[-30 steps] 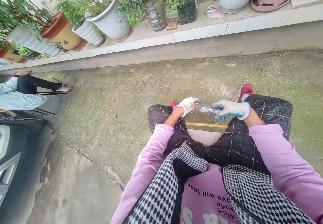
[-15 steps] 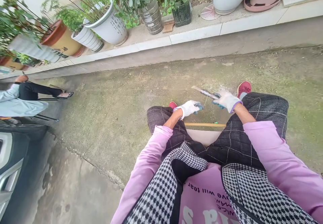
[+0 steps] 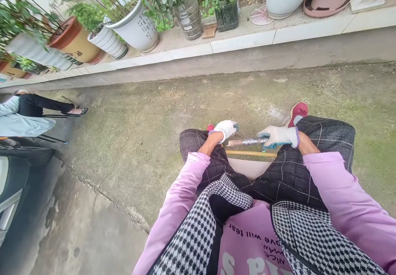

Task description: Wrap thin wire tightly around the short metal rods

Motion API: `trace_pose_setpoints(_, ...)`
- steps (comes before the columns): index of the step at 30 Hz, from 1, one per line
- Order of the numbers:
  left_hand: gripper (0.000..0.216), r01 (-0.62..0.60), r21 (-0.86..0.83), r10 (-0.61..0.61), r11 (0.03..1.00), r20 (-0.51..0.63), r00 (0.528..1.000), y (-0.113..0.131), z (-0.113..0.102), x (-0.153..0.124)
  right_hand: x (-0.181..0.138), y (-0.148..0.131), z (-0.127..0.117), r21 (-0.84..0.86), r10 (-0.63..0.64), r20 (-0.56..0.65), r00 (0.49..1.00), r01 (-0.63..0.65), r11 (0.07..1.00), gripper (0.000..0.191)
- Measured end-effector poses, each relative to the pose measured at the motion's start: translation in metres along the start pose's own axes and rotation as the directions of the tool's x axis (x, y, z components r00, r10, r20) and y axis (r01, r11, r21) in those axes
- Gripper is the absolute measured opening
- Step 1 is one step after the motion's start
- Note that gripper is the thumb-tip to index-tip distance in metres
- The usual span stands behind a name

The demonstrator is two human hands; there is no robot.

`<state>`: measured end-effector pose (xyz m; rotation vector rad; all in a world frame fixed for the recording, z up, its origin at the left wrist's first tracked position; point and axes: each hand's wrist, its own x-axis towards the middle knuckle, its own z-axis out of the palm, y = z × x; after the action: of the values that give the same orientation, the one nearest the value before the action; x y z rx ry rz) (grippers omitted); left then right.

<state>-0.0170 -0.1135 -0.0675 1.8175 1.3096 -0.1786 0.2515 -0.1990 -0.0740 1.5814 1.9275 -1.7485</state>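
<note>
Swung down and nearer the body since half a second ago, the slim brown rod wound with shiny silvery thread lies almost level above the dark checked trousers.
The right hand, in a white knitted glove with blue-coated fingers, is wrapped around one end; the left hand, gloved alike, pinches a thin pale strand leading toward the windings, near the rod's bare tip. Below shows a straight yellow stick.

Lilac sleeves, white gloves
</note>
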Motion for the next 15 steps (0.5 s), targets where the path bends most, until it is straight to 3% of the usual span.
trace_pose_setpoints(2,0.030,-0.007,0.074,0.005,0.997,0.022,1.000,0.001,0.000,-0.002,0.008,0.001,0.004,-0.137,0.111,-0.063,0.992,-0.119,0.983,0.015)
trace_pose_setpoints(5,0.023,-0.063,0.120,0.044,0.991,0.149,0.988,0.003,0.007,-0.005,0.021,0.004,0.002,-0.229,0.218,-0.200,0.955,-0.262,0.937,0.014)
trace_pose_setpoints(8,0.015,-0.093,0.014,0.087,0.996,0.263,0.961,0.004,0.018,-0.005,0.029,0.004,-0.004,-0.200,0.243,-0.284,0.928,-0.305,0.931,0.013)
trace_pose_setpoints(10,0.012,-0.094,-0.069,0.108,0.993,0.257,0.960,0.003,0.023,-0.005,0.030,0.003,-0.007,-0.154,0.257,-0.319,0.912,-0.318,0.936,0.017)
trace_pose_setpoints(13,0.012,-0.072,-0.169,0.107,0.983,0.208,0.972,0.003,0.024,-0.005,0.027,-0.001,-0.008,0.076,0.254,-0.342,0.905,-0.242,0.967,0.024)
trace_pose_setpoints(15,0.013,-0.080,-0.179,0.113,0.981,0.182,0.977,0.003,0.022,-0.005,0.020,-0.003,-0.008,0.356,0.204,-0.340,0.918,-0.075,0.932,0.034)
